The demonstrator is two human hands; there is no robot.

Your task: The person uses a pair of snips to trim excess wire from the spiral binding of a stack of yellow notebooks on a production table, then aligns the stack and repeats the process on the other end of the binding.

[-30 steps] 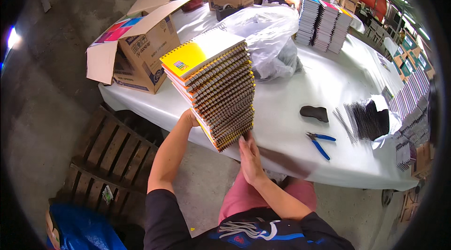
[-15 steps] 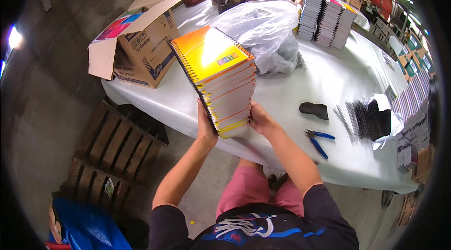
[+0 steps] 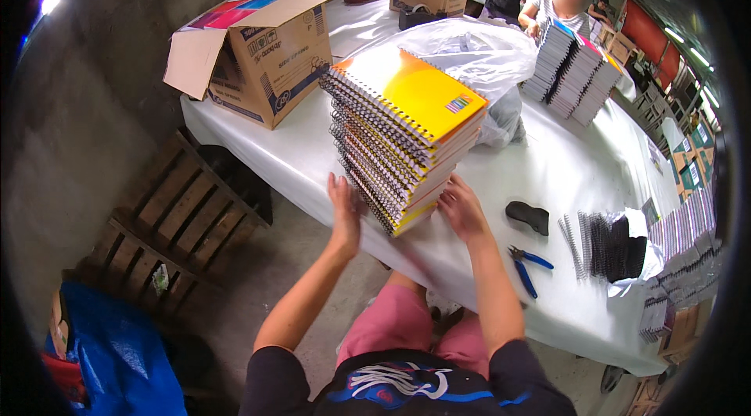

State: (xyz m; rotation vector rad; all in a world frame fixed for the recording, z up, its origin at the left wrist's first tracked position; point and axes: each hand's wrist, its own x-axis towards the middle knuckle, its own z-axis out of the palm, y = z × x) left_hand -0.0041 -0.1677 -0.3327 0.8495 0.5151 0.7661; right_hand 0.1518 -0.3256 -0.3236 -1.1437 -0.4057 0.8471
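Observation:
A tall stack of spiral-bound notebooks (image 3: 422, 103) with yellow-orange covers stands near the table's front edge, leaning, its coils toward the left. Beside its lower left side is my left hand (image 3: 344, 213), open with fingers stretched, a small gap from the coils. My right hand (image 3: 463, 211) rests its fingertips against the lower right side of the stack, fingers slightly bent and not wrapped round anything. To the right of that hand lie blue-handled cutting pliers (image 3: 526, 269) and a black pouch-like object (image 3: 528, 216).
An open cardboard box (image 3: 282, 64) with colourful notebooks stands at left, a clear plastic bag (image 3: 469, 48) behind the stack. Black binding coils (image 3: 614, 248) lie at right. A person (image 3: 559, 5) stands by more notebook stacks (image 3: 571, 76). Wooden pallets (image 3: 172, 220) are at lower left.
The notebook stack has turned, so its coiled side shows more, and now leans. My left hand has come away from it; my right hand has shifted along its side. The view has shifted.

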